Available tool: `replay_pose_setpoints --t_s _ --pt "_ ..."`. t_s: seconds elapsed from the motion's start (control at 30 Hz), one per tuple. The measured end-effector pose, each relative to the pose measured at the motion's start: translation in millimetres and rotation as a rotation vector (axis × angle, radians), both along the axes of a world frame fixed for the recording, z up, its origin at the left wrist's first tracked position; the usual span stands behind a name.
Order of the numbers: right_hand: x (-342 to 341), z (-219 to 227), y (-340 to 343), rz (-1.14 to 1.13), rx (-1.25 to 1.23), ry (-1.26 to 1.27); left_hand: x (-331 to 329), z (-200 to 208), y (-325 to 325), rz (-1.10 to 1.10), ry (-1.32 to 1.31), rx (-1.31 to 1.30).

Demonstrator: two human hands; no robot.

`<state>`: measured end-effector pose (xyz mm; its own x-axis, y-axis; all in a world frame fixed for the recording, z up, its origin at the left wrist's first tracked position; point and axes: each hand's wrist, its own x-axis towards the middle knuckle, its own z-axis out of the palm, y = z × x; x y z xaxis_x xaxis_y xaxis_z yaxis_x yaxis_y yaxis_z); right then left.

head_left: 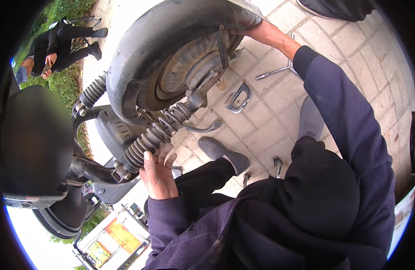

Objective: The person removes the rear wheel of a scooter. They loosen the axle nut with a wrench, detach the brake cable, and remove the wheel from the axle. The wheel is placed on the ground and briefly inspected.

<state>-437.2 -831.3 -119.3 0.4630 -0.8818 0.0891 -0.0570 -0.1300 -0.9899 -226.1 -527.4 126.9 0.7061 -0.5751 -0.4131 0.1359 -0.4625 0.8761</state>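
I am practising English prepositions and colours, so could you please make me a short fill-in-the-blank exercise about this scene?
1. The left hand is closer to the shock absorber than the ____ hand.
2. The right hand is ____ (near / far from) the wheel.
3. The metal wrench lies ____ (on / under) the paving.
4. The person's shoes are ____ (grey / red).

Missing words: right; near; on; grey.
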Motion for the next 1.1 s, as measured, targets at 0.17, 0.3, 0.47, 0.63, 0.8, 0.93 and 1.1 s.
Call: replay_pose_setpoints --t_s 0.17,0.3,0.47,0.63,0.8,0.93,1.1 --pt "2.8 -1.3 -6.3 0.006 -0.030 -0.093 16.9 -6.9 -11.6 -0.006 0.128 -0.551" --pt "3.1 -4.6 -13.8 -0.058 -0.095 -0.065 16.2 -11.2 -17.5 -0.013 0.106 -0.590" --pt "0.8 -6.3 -37.3 -0.040 -0.169 0.057 14.6 -9.7 -20.5 -0.019 0.089 -0.579" --pt "-1.9 -7.7 -46.4 -0.042 -0.231 0.137 13.4 -9.1 -18.0 0.020 0.029 -0.554" --pt "-12.1 -6.5 -47.0 -0.024 -0.211 0.133 14.0 -8.1 -15.0 0.035 -0.073 -0.514" --pt "-25.8 6.0 -36.6 0.017 -0.078 0.099 14.9 -9.3 -16.4 0.041 -0.072 -0.525" --pt "-55.8 15.4 2.0 -0.117 0.036 0.005 12.9 -11.0 -17.6 0.059 -0.083 -0.545"
